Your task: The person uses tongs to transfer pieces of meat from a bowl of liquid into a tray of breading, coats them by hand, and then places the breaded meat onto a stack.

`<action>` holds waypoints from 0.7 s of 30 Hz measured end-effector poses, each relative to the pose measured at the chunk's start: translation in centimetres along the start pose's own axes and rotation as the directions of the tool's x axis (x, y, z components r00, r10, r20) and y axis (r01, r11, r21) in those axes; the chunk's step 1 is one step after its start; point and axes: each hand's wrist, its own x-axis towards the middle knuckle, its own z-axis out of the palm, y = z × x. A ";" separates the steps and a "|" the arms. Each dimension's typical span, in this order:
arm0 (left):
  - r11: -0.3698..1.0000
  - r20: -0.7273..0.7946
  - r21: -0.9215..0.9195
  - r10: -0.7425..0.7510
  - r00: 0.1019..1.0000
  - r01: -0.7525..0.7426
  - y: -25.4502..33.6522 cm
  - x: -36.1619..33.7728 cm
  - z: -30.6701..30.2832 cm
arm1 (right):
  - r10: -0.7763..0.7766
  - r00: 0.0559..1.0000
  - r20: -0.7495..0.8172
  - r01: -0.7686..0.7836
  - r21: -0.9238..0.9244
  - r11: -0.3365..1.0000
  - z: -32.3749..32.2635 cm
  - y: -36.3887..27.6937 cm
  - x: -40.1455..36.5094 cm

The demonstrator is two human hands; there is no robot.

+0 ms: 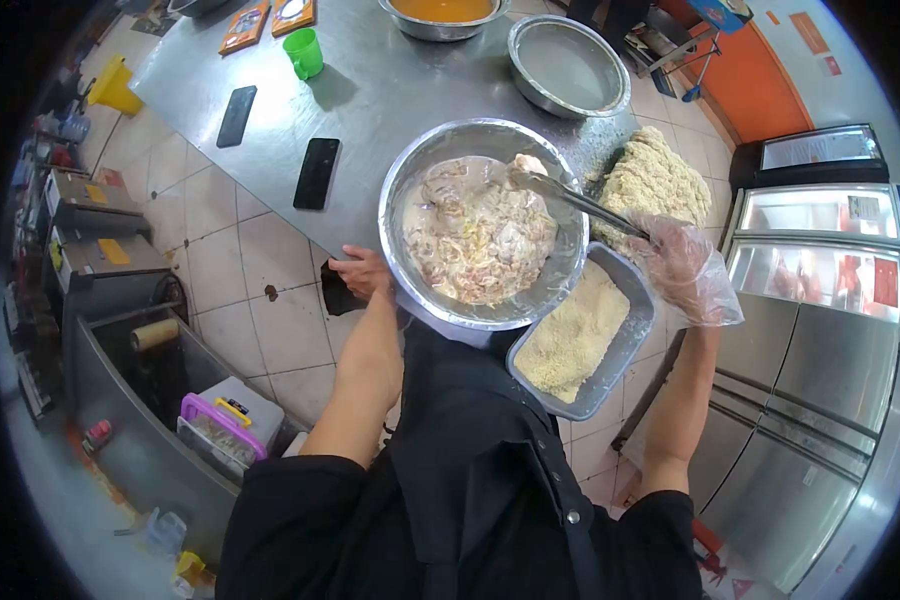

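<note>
In a clear plastic glove, my right hand (678,262) is closed on metal tongs (595,207). The tips of the tongs hold a pale piece of meat (528,164) over the right side of a large steel bowl (395,262) of wet, battered meat (480,235). My left hand (362,271) is bare and rests at the table edge, left of the bowl, its fingers partly hidden. Below my right hand, a grey tub (600,392) holds yellowish crumbs (575,335). A heap of crumb-coated pieces (658,185) lies behind the tub.
On the steel table (370,90) are two phones (317,174), a green cup (303,53), a bowl of cloudy liquid (570,66) and a bowl of orange liquid (442,12). A steel fridge (810,320) stands at the right, a sink (150,400) at the left.
</note>
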 end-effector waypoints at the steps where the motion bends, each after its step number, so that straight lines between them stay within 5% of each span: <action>1: 1.000 -0.001 -0.001 -0.005 1.000 0.005 -0.1 0.0 0.0 | 0.075 0.991 0.107 -0.079 0.032 0.996 -0.9 -0.5 0.8; 6: 1.000 0.003 -0.011 0.008 1.000 -0.008 -0.6 0.3 0.4 | 0.267 0.876 0.402 -0.338 0.115 0.934 -0.6 1.6 2.5; 8: 0.999 0.004 -0.024 0.021 1.000 -0.021 -0.5 0.2 0.1 | 0.344 0.754 0.560 -0.396 -0.030 0.918 1.9 3.9 2.2; 11: 1.000 0.016 -0.015 0.002 1.000 -0.002 0.3 -0.1 -0.6 | 0.390 0.759 0.521 -0.331 -0.206 0.921 4.1 3.6 1.2; 15: 1.000 0.020 -0.017 0.005 1.000 -0.004 -0.2 0.1 -0.2 | 0.460 0.707 0.538 -0.397 -0.236 0.887 4.1 1.8 2.1; 21: 1.000 0.028 -0.017 0.016 0.999 -0.016 0.1 0.0 -0.4 | 0.360 0.766 0.533 -0.309 -0.186 0.933 8.6 1.1 6.4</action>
